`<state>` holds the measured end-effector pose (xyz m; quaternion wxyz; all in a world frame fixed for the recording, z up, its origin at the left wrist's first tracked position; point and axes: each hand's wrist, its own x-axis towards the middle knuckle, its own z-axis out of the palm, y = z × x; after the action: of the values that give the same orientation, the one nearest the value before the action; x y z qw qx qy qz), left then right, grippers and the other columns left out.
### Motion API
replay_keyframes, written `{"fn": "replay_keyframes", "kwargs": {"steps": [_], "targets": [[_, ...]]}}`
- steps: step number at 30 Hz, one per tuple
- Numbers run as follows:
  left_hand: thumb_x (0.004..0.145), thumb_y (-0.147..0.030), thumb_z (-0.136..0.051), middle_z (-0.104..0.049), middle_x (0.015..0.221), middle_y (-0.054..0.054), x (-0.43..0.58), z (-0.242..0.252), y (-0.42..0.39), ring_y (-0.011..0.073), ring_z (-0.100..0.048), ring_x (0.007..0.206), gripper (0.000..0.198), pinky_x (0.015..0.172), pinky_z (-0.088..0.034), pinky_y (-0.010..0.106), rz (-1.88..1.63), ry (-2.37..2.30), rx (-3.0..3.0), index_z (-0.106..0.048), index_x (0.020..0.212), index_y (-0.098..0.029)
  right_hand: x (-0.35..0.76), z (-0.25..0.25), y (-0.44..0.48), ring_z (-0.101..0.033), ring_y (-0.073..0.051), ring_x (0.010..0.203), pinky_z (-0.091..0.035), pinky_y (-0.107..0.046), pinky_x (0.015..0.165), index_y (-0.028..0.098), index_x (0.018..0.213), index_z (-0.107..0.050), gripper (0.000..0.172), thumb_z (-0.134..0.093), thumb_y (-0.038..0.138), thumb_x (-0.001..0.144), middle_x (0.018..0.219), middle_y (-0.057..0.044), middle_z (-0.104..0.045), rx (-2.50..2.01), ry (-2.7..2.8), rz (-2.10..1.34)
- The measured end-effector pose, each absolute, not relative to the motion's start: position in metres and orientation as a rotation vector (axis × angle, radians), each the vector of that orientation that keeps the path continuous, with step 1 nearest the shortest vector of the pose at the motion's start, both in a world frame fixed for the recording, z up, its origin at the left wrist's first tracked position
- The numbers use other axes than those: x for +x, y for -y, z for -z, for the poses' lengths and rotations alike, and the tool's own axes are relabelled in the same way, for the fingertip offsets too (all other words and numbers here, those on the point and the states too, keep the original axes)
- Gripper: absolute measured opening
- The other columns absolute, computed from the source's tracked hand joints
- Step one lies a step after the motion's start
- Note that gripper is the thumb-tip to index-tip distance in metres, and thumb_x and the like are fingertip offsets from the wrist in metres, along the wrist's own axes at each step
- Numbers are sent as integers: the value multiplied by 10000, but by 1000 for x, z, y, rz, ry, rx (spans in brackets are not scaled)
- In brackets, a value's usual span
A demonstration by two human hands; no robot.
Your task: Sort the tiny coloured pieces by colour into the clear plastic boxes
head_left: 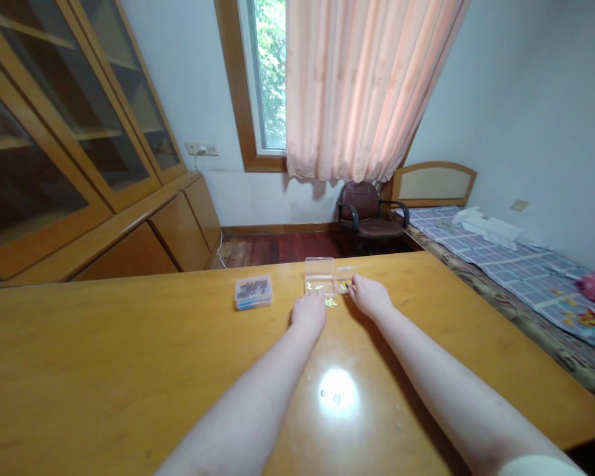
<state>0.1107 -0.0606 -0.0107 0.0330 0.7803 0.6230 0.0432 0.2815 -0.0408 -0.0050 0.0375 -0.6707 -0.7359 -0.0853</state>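
Observation:
My left hand (308, 313) rests at the front of a small clear plastic box (329, 285) whose lid stands up at the back. Two of its fingertips reach over the front edge, slightly apart, among small pale-yellow pieces inside. Just right of these fingers, a little heap of similar pale pieces (330, 303) lies on the table. My right hand (371, 295) is closed, thumb and fingers together, at a second small clear container (342, 288) with yellow bits in it. What these fingers pinch is too small to make out.
Left of my hands stands a closed clear box (254, 292) with dark small pieces above something blue. The wooden table (129, 370) has its far edge just beyond the boxes. Behind it are a brown armchair (369, 211) and, to the right, a bed (500, 244).

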Motion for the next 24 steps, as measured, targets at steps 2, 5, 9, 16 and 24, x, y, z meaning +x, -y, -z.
{"fn": "replay_keyframes", "kwargs": {"steps": [2,5,9,16,24], "targets": [[881,-84,-293,-644,924,134,112,11,61,236,-644,883,291,737,-496,357,-112,-1928,2387,-536,1035,-128,280,13,47,-645,-223,772,-400,-272,626,159,942,-542,293,-323,352,931,877,-107,-677,-2039,2284,276],[893,-114,-313,-641,937,137,113,10,63,230,-644,882,267,740,-494,361,-108,-1882,2429,-523,1055,-139,277,22,55,-646,-217,749,-391,-265,619,156,929,-556,279,-340,333,925,860,-104,-682,-2029,2297,280],[905,-184,-342,-640,933,129,112,8,65,236,-638,880,234,736,-493,369,-213,-1857,2495,-535,1033,-153,279,29,59,-636,-201,746,-368,-255,615,176,890,-581,259,-371,326,915,850,-78,-685,-1941,2334,301],[889,-223,-372,-660,883,138,111,16,60,262,-646,858,258,723,-506,389,-189,-1890,2411,-596,979,-132,287,34,60,-606,-171,716,-318,-242,605,202,846,-628,264,-383,273,914,806,-49,-682,-1810,2416,333],[878,-267,-399,-663,922,140,110,10,61,254,-644,876,263,762,-497,381,-180,-1873,2373,-602,992,-145,293,36,51,-599,-169,717,-317,-249,627,193,857,-669,314,-378,298,915,802,-69,-691,-1778,2222,342]]}}
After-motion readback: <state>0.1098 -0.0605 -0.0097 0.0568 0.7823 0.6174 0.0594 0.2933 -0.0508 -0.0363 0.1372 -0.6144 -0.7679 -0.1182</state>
